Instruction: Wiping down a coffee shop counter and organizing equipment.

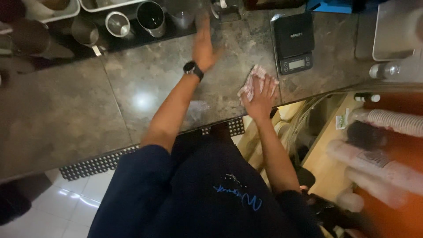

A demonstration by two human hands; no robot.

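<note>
Red-and-white striped cloth pressed flat on dark stone tabletop, under right hand, fingers spread wide over it. Left hand open, fingers together, flat above tabletop, blurred; black watch on wrist. Black digital scale just beyond right fingers. Steel pitchers on tray left of left fingers.
</note>
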